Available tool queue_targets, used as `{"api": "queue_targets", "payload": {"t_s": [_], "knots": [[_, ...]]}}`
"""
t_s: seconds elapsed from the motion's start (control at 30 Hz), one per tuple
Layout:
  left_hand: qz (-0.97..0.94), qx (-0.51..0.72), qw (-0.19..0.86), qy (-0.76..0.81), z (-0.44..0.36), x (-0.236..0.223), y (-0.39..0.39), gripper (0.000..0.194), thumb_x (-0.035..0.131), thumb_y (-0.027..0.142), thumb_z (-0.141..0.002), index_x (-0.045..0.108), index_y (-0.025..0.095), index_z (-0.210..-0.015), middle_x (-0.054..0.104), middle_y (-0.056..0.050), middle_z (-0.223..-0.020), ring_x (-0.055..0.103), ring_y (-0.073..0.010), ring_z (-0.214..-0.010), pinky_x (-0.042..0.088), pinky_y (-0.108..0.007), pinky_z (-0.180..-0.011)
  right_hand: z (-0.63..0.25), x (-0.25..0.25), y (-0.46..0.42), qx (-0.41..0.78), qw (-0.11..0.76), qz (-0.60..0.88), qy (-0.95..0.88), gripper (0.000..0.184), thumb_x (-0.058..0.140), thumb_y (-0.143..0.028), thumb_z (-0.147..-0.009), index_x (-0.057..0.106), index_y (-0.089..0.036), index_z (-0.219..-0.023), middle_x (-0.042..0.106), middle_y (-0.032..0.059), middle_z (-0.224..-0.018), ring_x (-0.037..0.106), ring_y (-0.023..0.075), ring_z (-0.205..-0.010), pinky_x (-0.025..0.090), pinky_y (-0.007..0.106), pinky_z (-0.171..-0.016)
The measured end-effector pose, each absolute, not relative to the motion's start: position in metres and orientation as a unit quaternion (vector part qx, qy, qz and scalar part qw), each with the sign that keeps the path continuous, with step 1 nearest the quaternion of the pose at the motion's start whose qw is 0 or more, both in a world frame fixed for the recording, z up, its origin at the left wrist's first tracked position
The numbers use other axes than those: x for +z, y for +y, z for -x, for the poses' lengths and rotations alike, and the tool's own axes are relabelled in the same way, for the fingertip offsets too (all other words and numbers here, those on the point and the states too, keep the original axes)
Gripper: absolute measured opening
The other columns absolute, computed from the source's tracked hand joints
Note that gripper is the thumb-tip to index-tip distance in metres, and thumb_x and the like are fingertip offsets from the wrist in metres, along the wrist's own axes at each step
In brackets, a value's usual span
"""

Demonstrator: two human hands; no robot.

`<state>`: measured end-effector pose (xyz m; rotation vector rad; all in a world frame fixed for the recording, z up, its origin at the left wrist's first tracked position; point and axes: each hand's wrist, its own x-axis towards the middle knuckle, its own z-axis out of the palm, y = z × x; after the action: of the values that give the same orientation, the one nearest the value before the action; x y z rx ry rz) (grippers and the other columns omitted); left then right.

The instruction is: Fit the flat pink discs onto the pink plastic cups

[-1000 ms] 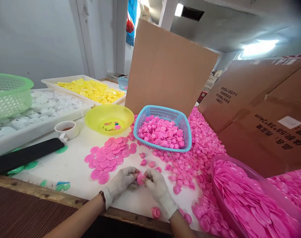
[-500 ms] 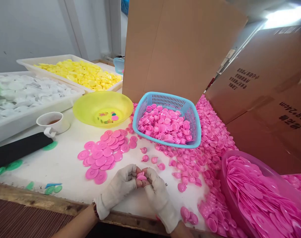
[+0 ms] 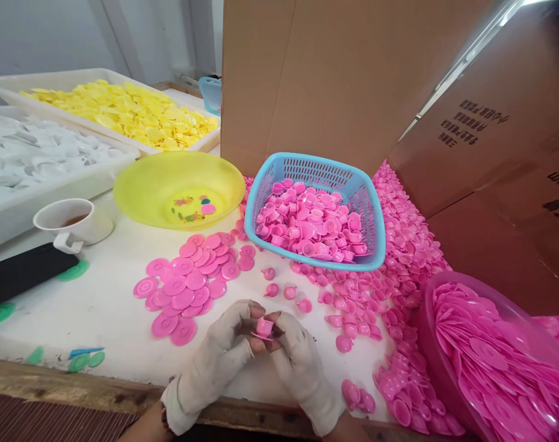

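Near the table's front edge, a small pink toy cup (image 3: 263,325) sits upright on a pink toy saucer (image 3: 261,337), between my two hands. My left hand (image 3: 219,359), in a white glove with bare fingertips, grips the pair from the left. From the right, my right hand (image 3: 303,368), gloved the same way, has its thumb and fingers closed on them. Loose pink saucers (image 3: 182,298) lie in an overlapping heap to the left. Several single pink cups (image 3: 289,291) stand or lie just beyond my fingers. How the cup joins the saucer is hidden.
A blue basket (image 3: 375,245) holds pink cups and saucers. Beside it are a yellow bowl (image 3: 136,196), a mug (image 3: 99,227) and a black phone-like object (image 3: 26,273). Pink cups spread rightward to a bowl of saucers (image 3: 429,331). Cardboard boxes (image 3: 334,86) wall the back.
The cup and saucer have been tilted so the cup's side now faces me. Both hands stay closed on them, and the camera view has shifted slightly.
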<state>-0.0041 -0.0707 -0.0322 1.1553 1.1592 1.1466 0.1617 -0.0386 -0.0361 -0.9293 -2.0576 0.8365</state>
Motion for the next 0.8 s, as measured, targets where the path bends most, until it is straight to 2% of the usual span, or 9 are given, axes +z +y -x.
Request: {"api": "queue_targets", "payload": {"t_s": [0.1,0.23,0.43,0.63,0.8], "knots": [[-0.548,0.492,0.446,0.508,0.001,-0.035,-0.073,0.029,0.059,0.02,-0.078,0.057,0.023,-0.107,0.061,-0.006,-0.107,0.06,-0.0197,-0.096,0.052,-0.031,-0.084,-0.163,-0.037,-0.039,0.281,0.352,0.341,-0.825,0.043,0.044,-0.007,-0.081,0.049,-0.022,-0.122,0.064,0.0077,-0.106,0.061,0.0188,-0.097,0.053,0.031,-0.083],[-0.605,0.499,0.353,0.51,0.0,-0.035,-0.075,0.02,0.057,0.02,-0.08,0.063,0.024,-0.098,0.065,-0.005,-0.1,0.062,-0.0187,-0.093,0.052,-0.029,-0.082,-0.163,-0.037,-0.042,0.218,0.339,0.347,-0.847,0.041,0.043,-0.007,-0.08,0.051,-0.021,-0.118,0.065,0.009,-0.103,0.062,0.0211,-0.096,0.053,0.034,-0.083],[-0.589,0.469,0.378,0.539,0.002,-0.028,-0.074,0.017,0.056,0.026,-0.08,0.065,0.022,-0.094,0.069,-0.005,-0.088,0.064,-0.0182,-0.08,0.053,-0.028,-0.073,-0.16,-0.035,-0.045,0.144,0.322,0.356,-0.865,0.034,0.04,-0.007,-0.082,0.052,-0.019,-0.111,0.065,0.0102,-0.093,0.062,0.0215,-0.084,0.053,0.034,-0.073],[-0.554,0.424,0.456,0.553,-0.001,-0.026,-0.069,0.011,0.058,0.03,-0.077,0.058,0.019,-0.077,0.063,-0.002,-0.073,0.058,-0.0155,-0.068,0.05,-0.024,-0.062,-0.159,-0.038,-0.045,0.186,0.303,0.367,-0.859,0.026,0.041,-0.008,-0.08,0.053,-0.018,-0.101,0.062,0.0079,-0.085,0.059,0.021,-0.076,0.051,0.033,-0.067],[-0.544,0.416,0.447,0.576,-0.001,-0.028,-0.067,0.008,0.055,0.026,-0.077,0.057,0.019,-0.073,0.064,-0.001,-0.07,0.059,-0.0162,-0.067,0.049,-0.025,-0.061,-0.156,-0.042,-0.045,0.246,0.26,0.396,-0.845,0.024,0.045,-0.01,-0.079,0.055,-0.019,-0.099,0.063,0.0054,-0.087,0.059,0.0201,-0.077,0.048,0.031,-0.067]]}}
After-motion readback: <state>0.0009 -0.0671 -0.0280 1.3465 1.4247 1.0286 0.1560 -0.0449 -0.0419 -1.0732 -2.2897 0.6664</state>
